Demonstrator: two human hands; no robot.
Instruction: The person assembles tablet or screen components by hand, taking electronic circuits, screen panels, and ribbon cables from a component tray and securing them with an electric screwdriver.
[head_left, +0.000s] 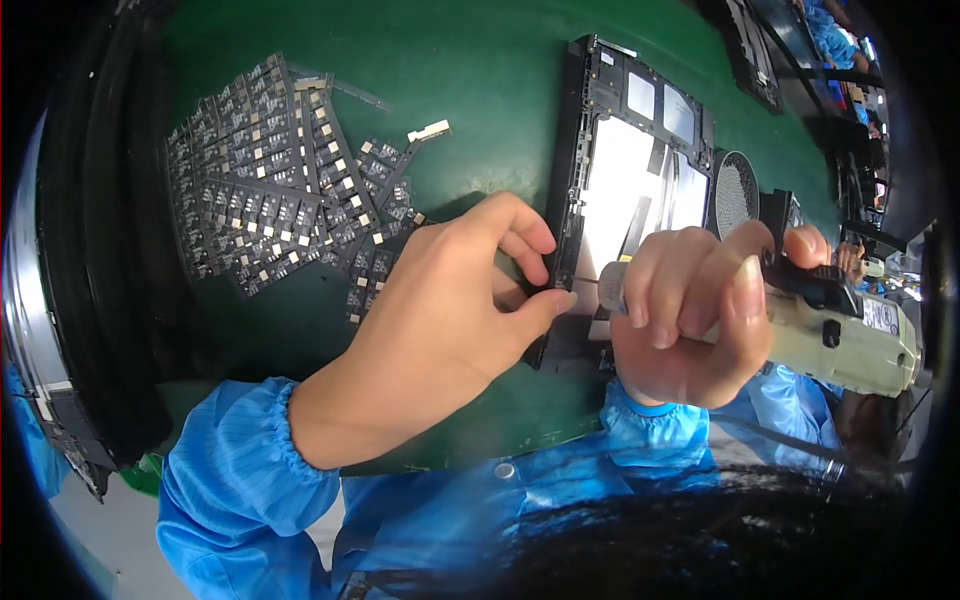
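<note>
My right hand (695,315) is wrapped round a pale cream electric screwdriver (840,345). Its body points off to the right, and its grey nose (612,287) is over the lower part of a black device frame with silver panels (620,190). The frame lies lengthwise away from me on the green surface. Thumb and curled fingers of my left hand (440,290) close on the frame's near left edge. Whether a small piece sits between those fingertips is hidden. The screwdriver's bit cannot be made out.
To the left lies a heap of dark panels of small circuit boards (270,180) with pale parts. A round dark dish with grey speckled contents (737,190) stands right of the frame. Black rails (110,250) run along the left; another black frame (750,55) is at the far right.
</note>
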